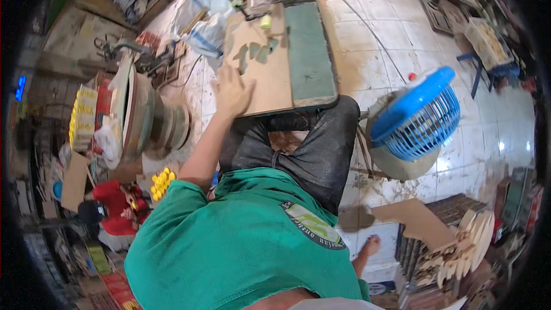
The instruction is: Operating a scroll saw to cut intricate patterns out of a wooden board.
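Left hand flat on a cut plywood sheet at the workbench.

The plywood sheet (pixel 261 74), with shapes cut out of it, lies on the bench beside a green pad (pixel 310 51); the left hand (pixel 232 92) presses on its near corner, fingers spread, gripping nothing. Steady, even pressure seems best for holding it. The right hand is out of view. 1 blue fan (pixel 416 115) stands to the right.

bright daylight | glare on floor tiles (pixel 505 143) at right | heavy fisheye bending, black rim | edges soft
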The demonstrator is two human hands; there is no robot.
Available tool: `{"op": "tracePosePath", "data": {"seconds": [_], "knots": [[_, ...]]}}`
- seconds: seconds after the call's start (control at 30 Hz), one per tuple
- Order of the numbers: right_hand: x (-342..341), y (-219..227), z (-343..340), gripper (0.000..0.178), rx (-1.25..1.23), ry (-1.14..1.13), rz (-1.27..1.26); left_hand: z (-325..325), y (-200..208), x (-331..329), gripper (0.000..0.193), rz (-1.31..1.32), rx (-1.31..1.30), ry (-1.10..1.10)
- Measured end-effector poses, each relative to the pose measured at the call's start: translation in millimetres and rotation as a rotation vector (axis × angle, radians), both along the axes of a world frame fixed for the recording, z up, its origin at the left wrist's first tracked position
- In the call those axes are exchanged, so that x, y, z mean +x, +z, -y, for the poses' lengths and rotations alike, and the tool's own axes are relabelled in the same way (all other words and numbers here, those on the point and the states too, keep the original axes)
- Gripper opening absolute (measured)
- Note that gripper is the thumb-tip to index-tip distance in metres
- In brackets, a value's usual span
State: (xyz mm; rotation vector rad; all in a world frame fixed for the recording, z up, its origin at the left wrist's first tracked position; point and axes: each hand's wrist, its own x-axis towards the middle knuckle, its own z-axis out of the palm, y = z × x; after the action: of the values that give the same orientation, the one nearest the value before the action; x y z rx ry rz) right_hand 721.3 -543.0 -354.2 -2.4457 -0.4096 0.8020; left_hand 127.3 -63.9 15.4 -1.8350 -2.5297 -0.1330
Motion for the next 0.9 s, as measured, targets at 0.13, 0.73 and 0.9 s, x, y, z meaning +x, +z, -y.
{"op": "tracePosePath", "data": {"seconds": [0.13, 0.73, 0.9], "knots": [[-73.9, 9.7, -55.7, 0.031, 0.137, 0.278, -0.217, -20.8, -7.8, 35.9, 0.107, 0.034, -0.074, -0.108], [-259.3, 356.6, -363.7, 0.016, 0.695, 1.017, 0.220, -21.6, -1.0, 70.7, 0.103, 0.224, 0.085, -0.399], [-329.5, 385.0, -445.6, 0.025, 0.828, 1.210, 0.236, -4.7, -11.4, -15.2, 0.091, 0.213, 0.106, -0.652]]}}
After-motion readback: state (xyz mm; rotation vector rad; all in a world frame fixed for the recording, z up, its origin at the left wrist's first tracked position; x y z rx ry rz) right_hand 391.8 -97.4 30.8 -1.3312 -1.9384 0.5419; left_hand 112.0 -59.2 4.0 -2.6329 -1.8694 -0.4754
